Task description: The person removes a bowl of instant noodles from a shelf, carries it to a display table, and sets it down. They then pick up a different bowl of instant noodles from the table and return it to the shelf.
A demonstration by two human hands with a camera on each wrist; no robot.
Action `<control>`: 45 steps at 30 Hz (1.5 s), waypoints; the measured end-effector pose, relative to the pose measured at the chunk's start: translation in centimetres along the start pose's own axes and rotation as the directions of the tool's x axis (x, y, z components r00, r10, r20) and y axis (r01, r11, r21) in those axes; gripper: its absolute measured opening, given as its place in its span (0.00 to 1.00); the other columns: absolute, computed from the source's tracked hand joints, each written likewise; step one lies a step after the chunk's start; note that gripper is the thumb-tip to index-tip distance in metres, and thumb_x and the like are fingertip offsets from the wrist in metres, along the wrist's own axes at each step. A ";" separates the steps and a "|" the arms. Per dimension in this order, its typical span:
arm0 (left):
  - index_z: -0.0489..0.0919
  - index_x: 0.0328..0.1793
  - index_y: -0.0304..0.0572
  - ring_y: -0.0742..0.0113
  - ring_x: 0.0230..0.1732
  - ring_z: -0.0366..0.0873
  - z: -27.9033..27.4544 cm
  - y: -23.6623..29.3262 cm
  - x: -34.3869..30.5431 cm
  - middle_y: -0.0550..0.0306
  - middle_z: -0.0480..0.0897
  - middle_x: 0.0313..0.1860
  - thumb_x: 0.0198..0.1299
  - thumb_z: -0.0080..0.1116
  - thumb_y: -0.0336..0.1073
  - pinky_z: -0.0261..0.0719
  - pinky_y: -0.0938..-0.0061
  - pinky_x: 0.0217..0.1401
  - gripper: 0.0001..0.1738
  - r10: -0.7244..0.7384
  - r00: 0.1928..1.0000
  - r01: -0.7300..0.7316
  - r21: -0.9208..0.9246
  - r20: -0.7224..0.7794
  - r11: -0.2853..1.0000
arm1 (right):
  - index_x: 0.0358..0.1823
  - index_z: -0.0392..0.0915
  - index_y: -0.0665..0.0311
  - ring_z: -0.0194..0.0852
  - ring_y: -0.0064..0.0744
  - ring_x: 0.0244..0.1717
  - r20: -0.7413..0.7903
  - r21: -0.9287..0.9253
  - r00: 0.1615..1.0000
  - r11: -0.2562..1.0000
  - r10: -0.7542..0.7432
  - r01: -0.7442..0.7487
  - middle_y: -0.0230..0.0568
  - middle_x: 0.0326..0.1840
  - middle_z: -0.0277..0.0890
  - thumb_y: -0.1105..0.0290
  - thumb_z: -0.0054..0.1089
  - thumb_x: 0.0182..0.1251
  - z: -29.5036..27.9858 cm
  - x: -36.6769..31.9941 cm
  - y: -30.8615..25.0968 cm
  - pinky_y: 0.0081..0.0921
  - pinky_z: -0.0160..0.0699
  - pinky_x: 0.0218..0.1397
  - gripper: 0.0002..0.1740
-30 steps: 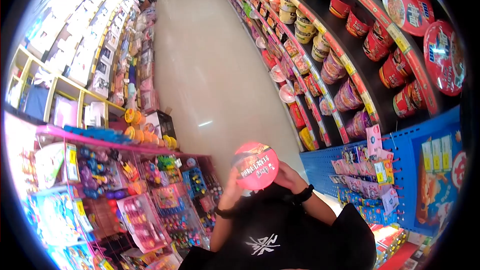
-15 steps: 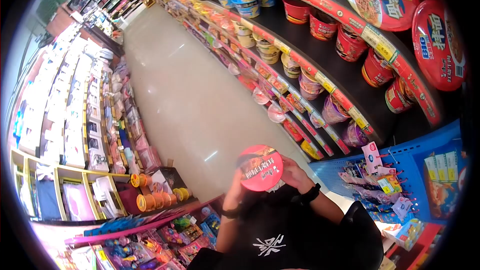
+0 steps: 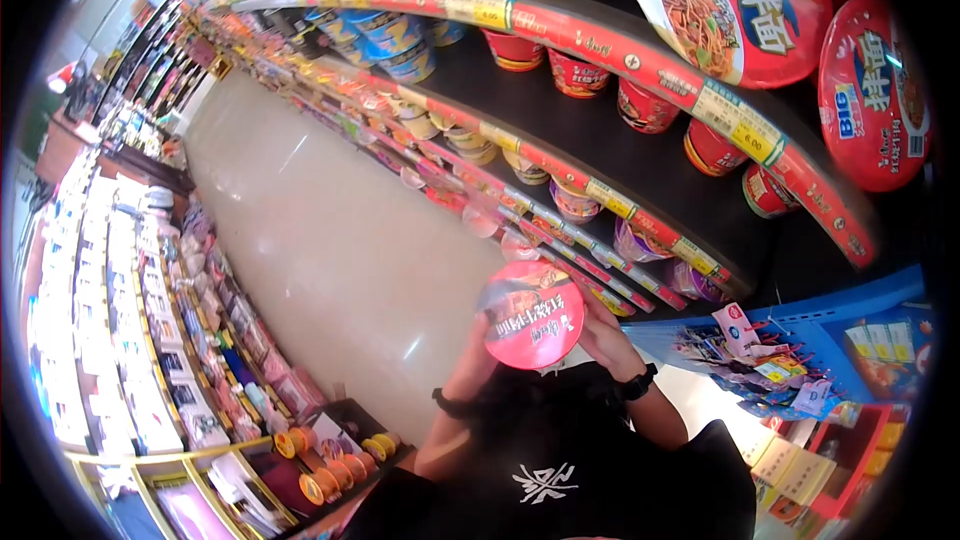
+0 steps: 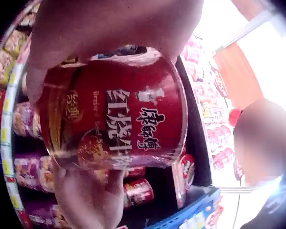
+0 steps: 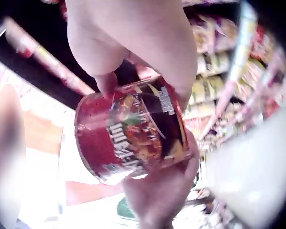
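A red instant-noodle bowl (image 3: 532,315) with a printed foil lid is held up before my chest, lid toward the head camera. My left hand (image 3: 479,348) grips its left side, mostly hidden behind it. Fingers of my right hand (image 3: 601,326) curl round its right side. In the left wrist view the bowl (image 4: 114,114) shows its red wall with white characters, with the left hand (image 4: 109,24) over it and the right hand (image 4: 88,195) beneath. In the right wrist view the bowl (image 5: 133,131) sits between the right hand (image 5: 133,38) and the left hand (image 5: 157,195).
Curved shelves of noodle cups (image 3: 560,190) run along the right, with large red bowls (image 3: 735,0) on top. A blue pegboard with hanging packets (image 3: 760,365) is at lower right. The aisle floor (image 3: 330,240) runs ahead. Goods shelves (image 3: 150,320) line the left.
The head view has swung up and toward the right-hand shelves. Both hands keep hold of the bowl, which has drifted slightly right and tilted a little.
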State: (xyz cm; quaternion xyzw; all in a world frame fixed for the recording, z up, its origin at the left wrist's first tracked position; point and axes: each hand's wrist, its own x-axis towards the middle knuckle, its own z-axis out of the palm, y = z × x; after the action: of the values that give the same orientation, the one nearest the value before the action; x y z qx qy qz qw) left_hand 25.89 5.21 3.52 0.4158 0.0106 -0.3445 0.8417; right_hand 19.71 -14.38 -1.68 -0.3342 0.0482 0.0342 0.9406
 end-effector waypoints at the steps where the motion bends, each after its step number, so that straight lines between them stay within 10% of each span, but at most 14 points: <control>1: 0.59 0.71 0.35 0.55 0.66 0.67 -1.1 0.4 1.6 0.47 0.68 0.68 0.70 0.36 0.57 0.65 0.59 0.69 0.35 0.006 0.998 -0.004 -0.041 0.057 0.999 | 0.77 0.37 0.59 0.39 0.37 0.78 0.040 -0.147 0.996 0.985 -0.082 0.087 0.44 0.79 0.39 0.58 0.51 0.71 0.5 1.0 -0.7 0.40 0.43 0.76 0.42; 5: 0.58 0.72 0.37 0.54 0.67 0.67 0.2 5.7 7.6 0.47 0.67 0.68 0.70 0.34 0.59 0.66 0.57 0.68 0.36 0.000 0.992 0.012 -0.088 0.130 0.996 | 0.76 0.23 0.61 0.29 0.40 0.80 0.123 -0.358 0.943 0.873 -0.308 0.332 0.46 0.80 0.28 0.45 0.66 0.55 4.6 5.1 -4.7 0.42 0.37 0.76 0.65; 9: 0.57 0.72 0.37 0.56 0.68 0.66 2.7 12.0 13.2 0.48 0.66 0.69 0.69 0.32 0.62 0.65 0.60 0.69 0.38 0.004 0.963 -0.012 0.029 0.270 1.000 | 0.76 0.25 0.64 0.31 0.42 0.79 0.112 -0.662 0.897 0.641 -0.428 0.388 0.48 0.79 0.28 0.54 0.80 0.40 7.8 9.8 -7.0 0.40 0.40 0.75 0.74; 14: 0.56 0.73 0.39 0.58 0.70 0.62 4.6 16.5 20.7 0.51 0.64 0.71 0.65 0.29 0.69 0.62 0.60 0.71 0.45 -0.017 0.888 -0.025 0.085 0.460 0.996 | 0.69 0.52 0.66 0.58 0.35 0.66 0.056 -0.962 0.837 0.195 -0.544 0.191 0.45 0.67 0.57 0.70 0.73 0.50 8.0 16.1 -9.1 0.34 0.57 0.69 0.48; 19: 0.53 0.74 0.46 0.60 0.72 0.59 7.2 17.9 24.9 0.55 0.63 0.70 0.67 0.29 0.67 0.56 0.60 0.73 0.40 0.184 0.800 -0.265 0.061 0.570 0.962 | 0.71 0.42 0.71 0.52 0.46 0.70 -0.127 -0.692 0.718 0.580 -0.685 0.431 0.55 0.69 0.49 0.62 0.75 0.48 10.9 21.4 -11.7 0.38 0.55 0.70 0.57; 23: 0.54 0.74 0.49 0.61 0.71 0.59 7.5 18.2 26.7 0.57 0.63 0.70 0.69 0.30 0.65 0.57 0.61 0.71 0.37 0.135 0.815 -0.239 0.115 0.564 0.964 | 0.68 0.45 0.73 0.59 0.43 0.66 0.041 -0.955 0.554 0.131 -0.831 0.266 0.56 0.65 0.56 0.61 0.74 0.50 10.1 23.6 -12.9 0.34 0.59 0.67 0.54; 32: 0.64 0.66 0.32 0.65 0.61 0.65 7.4 13.1 35.7 0.52 0.69 0.61 0.73 0.36 0.48 0.61 0.70 0.66 0.27 0.270 0.817 -0.439 0.246 0.509 0.864 | 0.51 0.73 0.69 0.75 0.38 0.52 -0.167 -0.917 0.307 0.262 -0.937 0.300 0.48 0.49 0.76 0.66 0.70 0.52 8.5 27.1 -14.0 0.34 0.73 0.56 0.26; 37: 0.68 0.64 0.37 0.63 0.58 0.70 8.4 13.2 36.5 0.53 0.73 0.59 0.71 0.40 0.55 0.69 0.66 0.63 0.29 0.299 0.815 -0.443 0.203 0.496 0.873 | 0.57 0.70 0.63 0.63 0.57 0.62 -0.080 -0.994 0.328 0.102 -0.941 0.049 0.56 0.61 0.67 0.52 0.64 0.54 6.6 29.1 -14.0 0.48 0.55 0.68 0.33; 45: 0.69 0.63 0.37 0.64 0.57 0.72 9.1 14.5 36.7 0.52 0.74 0.59 0.69 0.49 0.46 0.72 0.67 0.61 0.24 0.093 0.862 -0.276 0.308 0.498 0.910 | 0.70 0.56 0.65 0.41 0.64 0.73 -0.275 -0.961 0.373 0.237 -0.886 -0.144 0.60 0.73 0.49 0.53 0.44 0.65 6.3 32.6 -14.9 0.59 0.36 0.73 0.35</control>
State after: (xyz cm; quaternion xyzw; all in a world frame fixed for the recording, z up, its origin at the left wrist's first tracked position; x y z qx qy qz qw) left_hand 59.96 -16.17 8.32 0.4689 -0.3003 -0.3470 0.7547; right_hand 53.96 -20.94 8.78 -0.7497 0.3597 -0.3899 0.3956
